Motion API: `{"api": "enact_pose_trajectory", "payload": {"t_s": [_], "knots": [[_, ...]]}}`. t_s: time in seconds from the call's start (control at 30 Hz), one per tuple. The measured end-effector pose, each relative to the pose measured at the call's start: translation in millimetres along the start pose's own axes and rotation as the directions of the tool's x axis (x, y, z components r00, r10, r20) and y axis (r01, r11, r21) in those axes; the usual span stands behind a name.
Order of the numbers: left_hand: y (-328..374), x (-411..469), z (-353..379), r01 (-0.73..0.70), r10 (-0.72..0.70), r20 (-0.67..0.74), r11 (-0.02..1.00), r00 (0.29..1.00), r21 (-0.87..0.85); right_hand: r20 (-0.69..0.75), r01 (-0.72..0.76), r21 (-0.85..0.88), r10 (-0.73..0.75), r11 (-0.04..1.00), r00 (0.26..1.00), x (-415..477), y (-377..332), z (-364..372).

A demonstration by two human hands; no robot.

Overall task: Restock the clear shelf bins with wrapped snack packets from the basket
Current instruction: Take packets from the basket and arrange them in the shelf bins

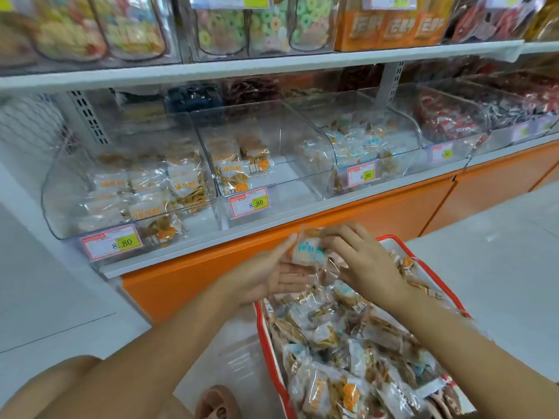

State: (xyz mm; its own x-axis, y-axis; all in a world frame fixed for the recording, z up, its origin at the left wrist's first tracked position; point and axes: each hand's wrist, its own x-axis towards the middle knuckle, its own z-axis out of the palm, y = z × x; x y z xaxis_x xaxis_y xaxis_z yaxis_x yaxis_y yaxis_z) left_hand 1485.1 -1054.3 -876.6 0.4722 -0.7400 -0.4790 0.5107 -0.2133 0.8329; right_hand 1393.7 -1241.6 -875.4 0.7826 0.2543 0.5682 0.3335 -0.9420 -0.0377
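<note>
A red-rimmed basket at the lower right is heaped with wrapped snack packets. Above its far end both hands meet on a small stack of packets with blue print. My left hand lies palm up under the stack with its thumb on the top packet. My right hand reaches over from the right and its fingers pinch the same packets. Clear shelf bins stand in a row above: the left bin, the middle bin and a bin with blue packets.
Price tags reading 8.80 hang on the bin fronts. An orange cabinet front runs below the white shelf edge. More bins and an orange box fill the upper shelf. A knee and a brown sandal show at the bottom.
</note>
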Motion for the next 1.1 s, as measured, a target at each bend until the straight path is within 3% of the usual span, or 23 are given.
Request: {"api": "enact_pose_trajectory", "payload": {"t_s": [0.1,0.23,0.3,0.4,0.47,0.53,0.7,0.73,0.87,1.0,1.1], "knots": [[21.2,-14.6,11.3,-0.161,0.163,0.02,0.984,0.986,-0.08,-0.163,0.035,0.003,-0.034,0.999,0.986,0.4,-15.3,-10.1],[42.1,-22.1,9.8,-0.285,0.289,-0.058,0.956,0.956,0.068,-0.202,-0.204,0.299,0.271,0.932,0.941,10.1,-9.8,-25.7],[53.4,-23.8,6.9,-0.325,0.35,-0.075,0.917,0.934,0.232,-0.148,-0.263,0.454,0.363,0.851,0.92,21.2,-4.2,-42.2],[68.6,-21.2,0.8,-0.324,0.411,-0.072,0.803,0.909,0.501,0.134,-0.286,0.513,0.253,0.809,0.958,43.4,3.7,-65.8],[77.2,-17.7,1.2,-0.305,0.404,-0.046,0.756,0.914,0.579,0.339,-0.199,0.359,0.071,0.912,0.938,60.7,6.9,-71.4],[85.5,-12.8,3.3,-0.291,0.394,-0.025,0.719,0.919,0.631,0.447,-0.029,0.138,-0.036,0.99,0.894,77.3,11.4,-68.1],[115.7,-0.6,12.1,-0.265,0.362,-0.025,0.727,0.932,0.633,0.48,0.231,-0.185,-0.117,0.955,0.869,112.1,30.8,-66.5],[121.7,3.0,14.3,-0.267,0.363,-0.021,0.722,0.932,0.639,0.506,0.218,-0.171,-0.104,0.961,0.856,116.0,33.9,-70.0],[141.9,20.3,25.2,-0.248,0.383,-0.071,0.717,0.921,0.651,0.566,-0.075,-0.073,0.104,0.994,0.818,124.8,47.5,-88.1],[159.3,46.8,44.3,-0.259,0.377,-0.102,0.785,0.921,0.562,0.526,-0.174,-0.077,0.188,0.982,0.829,126.3,80.1,-89.1],[175.6,71.2,61.8,-0.274,0.423,-0.152,0.779,0.893,0.564,0.527,-0.369,0.088,0.271,0.925,0.806,124.4,114.9,-90.2]]}}
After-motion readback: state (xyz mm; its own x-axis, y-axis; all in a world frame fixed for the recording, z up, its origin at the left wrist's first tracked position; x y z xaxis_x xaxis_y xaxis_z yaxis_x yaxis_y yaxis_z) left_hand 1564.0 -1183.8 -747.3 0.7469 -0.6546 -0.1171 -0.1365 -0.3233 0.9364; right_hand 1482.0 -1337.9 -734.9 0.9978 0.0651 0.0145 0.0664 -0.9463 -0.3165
